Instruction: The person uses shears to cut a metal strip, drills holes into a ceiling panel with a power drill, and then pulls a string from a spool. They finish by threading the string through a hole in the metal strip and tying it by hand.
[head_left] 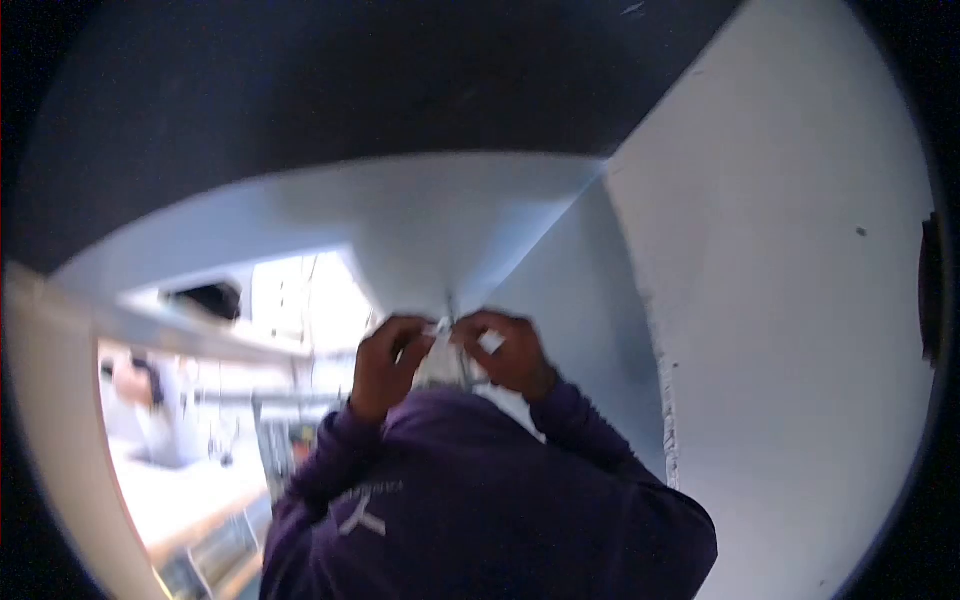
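Observation:
Both hands are raised in front of my chest, close together, with fingers bent toward each other. My left hand (386,362) pinches at a small white piece (444,325) from the left. From the other side, my right hand (508,354) has its thumb and forefinger closed by the same piece. What kind of thing it is cannot be made out. A thin dark strand or rod shows just above and below the fingertips. Pale material hangs below the hands, partly hidden by my purple sleeves.
A white wall panel (790,280) with a rough edge rises close on my right. Dark surface (320,90) spans the top. Through an opening at left are a bright work surface (190,500), grey bins (222,550), a shelf (215,335) and a blurred person (135,382).

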